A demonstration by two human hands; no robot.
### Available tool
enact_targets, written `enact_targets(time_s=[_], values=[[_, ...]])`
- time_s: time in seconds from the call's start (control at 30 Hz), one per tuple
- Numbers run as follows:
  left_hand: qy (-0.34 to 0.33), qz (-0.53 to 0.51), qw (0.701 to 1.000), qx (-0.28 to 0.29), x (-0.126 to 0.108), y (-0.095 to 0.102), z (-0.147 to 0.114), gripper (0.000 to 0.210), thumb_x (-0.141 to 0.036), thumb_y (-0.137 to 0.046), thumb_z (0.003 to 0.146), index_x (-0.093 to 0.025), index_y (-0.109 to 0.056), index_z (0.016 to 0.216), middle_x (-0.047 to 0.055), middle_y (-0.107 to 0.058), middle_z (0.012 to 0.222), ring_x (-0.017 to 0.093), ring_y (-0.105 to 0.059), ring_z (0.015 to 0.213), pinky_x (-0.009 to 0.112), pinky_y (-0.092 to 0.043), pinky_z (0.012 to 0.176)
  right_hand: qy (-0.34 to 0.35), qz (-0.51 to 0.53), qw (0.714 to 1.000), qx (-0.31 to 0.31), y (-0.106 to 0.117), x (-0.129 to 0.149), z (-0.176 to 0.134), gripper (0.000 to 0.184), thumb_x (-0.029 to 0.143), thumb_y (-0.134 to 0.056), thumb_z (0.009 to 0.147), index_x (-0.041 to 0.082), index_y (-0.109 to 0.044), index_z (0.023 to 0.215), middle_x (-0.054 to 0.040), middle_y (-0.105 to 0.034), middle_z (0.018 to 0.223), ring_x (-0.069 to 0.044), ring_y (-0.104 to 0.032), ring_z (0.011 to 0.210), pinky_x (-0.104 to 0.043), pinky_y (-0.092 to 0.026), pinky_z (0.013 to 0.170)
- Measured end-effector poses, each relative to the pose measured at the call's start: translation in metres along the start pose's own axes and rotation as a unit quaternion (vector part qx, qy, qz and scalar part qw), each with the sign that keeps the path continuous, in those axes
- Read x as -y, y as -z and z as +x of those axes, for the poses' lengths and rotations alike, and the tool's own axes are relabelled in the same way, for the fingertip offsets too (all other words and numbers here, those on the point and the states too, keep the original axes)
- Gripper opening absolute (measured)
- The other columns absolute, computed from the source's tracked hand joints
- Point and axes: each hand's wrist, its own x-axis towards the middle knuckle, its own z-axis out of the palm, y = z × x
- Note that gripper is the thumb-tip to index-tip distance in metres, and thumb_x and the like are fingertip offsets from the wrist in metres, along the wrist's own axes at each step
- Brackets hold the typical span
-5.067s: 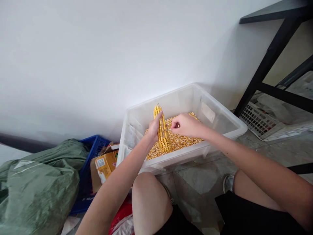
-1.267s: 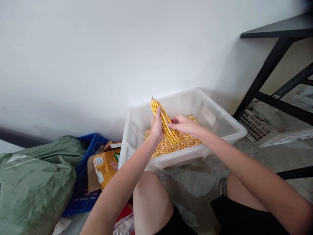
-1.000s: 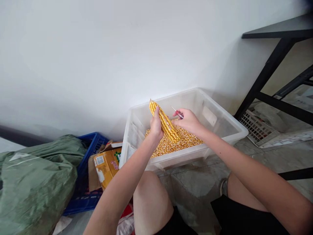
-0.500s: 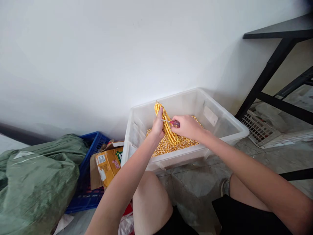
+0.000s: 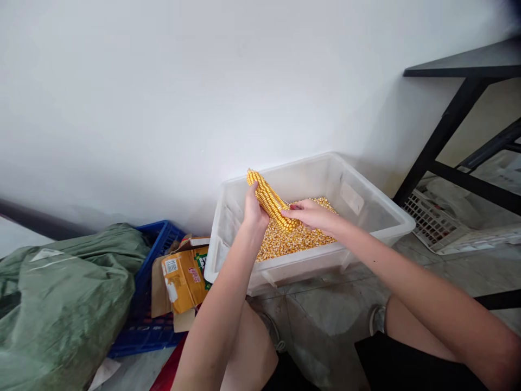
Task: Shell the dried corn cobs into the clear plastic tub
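My left hand (image 5: 255,209) is closed round a yellow corn cob (image 5: 269,200), thumb along its upper side. The cob slants down to the right over a translucent plastic bin (image 5: 293,266). Loose corn kernels (image 5: 285,244) cover the bin's floor. At the cob's lower right, my right hand (image 5: 311,213) is closed on a screwdriver (image 5: 296,206) with a dark red handle, mostly hidden by the fingers. Its thin shaft lies by the cob's far side, and my right thumb is against the kernels near the lower end.
Left of the bin lie a torn yellow carton (image 5: 185,277), a blue crate (image 5: 142,331) and a green sack (image 5: 73,298). A dark-framed table (image 5: 468,70) stands at the right, with a white basket (image 5: 433,220) beneath. A white wall (image 5: 244,81) rises behind the bin.
The cob has tilted and shifted slightly left. My right hand has turned and moved to the cob's lower end; the screwdriver shaft, earlier across the cob, is now mostly behind it.
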Motion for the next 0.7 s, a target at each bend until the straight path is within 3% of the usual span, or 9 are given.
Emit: enact_targets(time_s=[0.07,0.17,0.33,0.4,0.53,0.7], values=[[0.013,-0.007,1.000,0.025,0.000,0.000,-0.010,0.050,-0.064,-0.062,0.079,-0.017,-0.064,0.098,0.008,-0.065,0.075,0.026,-0.069,0.081,0.038,-0.057,0.074,0.030,0.030,0.999,-0.014,-0.005,0.002,-0.003,0.041,0.056,-0.070,0.075,0.020,-0.050,0.072,0.0073,-0.036,0.059,-0.009,-0.031,0.051,-0.024,-0.021,0.048],[0.057,0.001,0.996,0.071,0.005,0.004,-0.023,0.052,-0.065,-0.067,0.076,-0.019,-0.064,0.099,0.010,-0.066,0.075,0.028,-0.070,0.081,0.040,-0.058,0.074,0.094,-0.016,0.994,-0.056,-0.014,0.001,-0.005,0.041,0.057,-0.065,0.080,0.019,-0.050,0.069,0.0054,-0.044,0.062,-0.010,-0.039,0.056,-0.025,-0.026,0.053],[0.057,0.006,0.997,0.059,0.005,0.015,-0.032,0.051,-0.065,-0.067,0.076,-0.020,-0.065,0.101,0.011,-0.067,0.072,0.028,-0.070,0.077,0.039,-0.058,0.070,0.133,-0.119,0.983,-0.050,-0.021,0.004,-0.013,0.045,0.059,-0.056,0.087,0.019,-0.052,0.067,0.0039,-0.045,0.059,-0.011,-0.042,0.056,-0.026,-0.025,0.054],[0.064,0.017,0.996,0.063,0.001,0.019,-0.032,0.051,-0.065,-0.064,0.078,-0.019,-0.066,0.101,0.011,-0.066,0.070,0.028,-0.070,0.074,0.039,-0.058,0.067,0.142,-0.140,0.978,-0.064,-0.014,0.010,-0.019,0.046,0.058,-0.048,0.092,0.018,-0.056,0.071,0.0031,-0.046,0.058,-0.012,-0.043,0.055,-0.027,-0.026,0.054],[0.057,0.079,0.993,0.066,-0.006,0.024,-0.035,0.051,-0.056,-0.069,0.076,-0.016,-0.062,0.106,0.007,-0.066,0.071,0.024,-0.069,0.069,0.035,-0.057,0.064,0.173,-0.152,0.965,-0.128,0.012,0.019,-0.027,0.037,0.051,-0.044,0.097,0.021,-0.065,0.106,0.0031,-0.053,0.059,-0.013,-0.047,0.052,-0.027,-0.031,0.052],[-0.012,0.150,0.984,0.097,-0.003,0.025,-0.041,0.042,-0.042,-0.062,0.077,-0.017,-0.058,0.111,0.004,-0.067,0.078,0.020,-0.069,0.070,0.030,-0.054,0.066,0.253,-0.245,0.919,-0.179,0.036,0.016,-0.028,0.031,0.041,-0.051,0.096,0.019,-0.073,0.099,-0.0020,-0.066,0.068,-0.014,-0.053,0.057,-0.029,-0.035,0.058]])
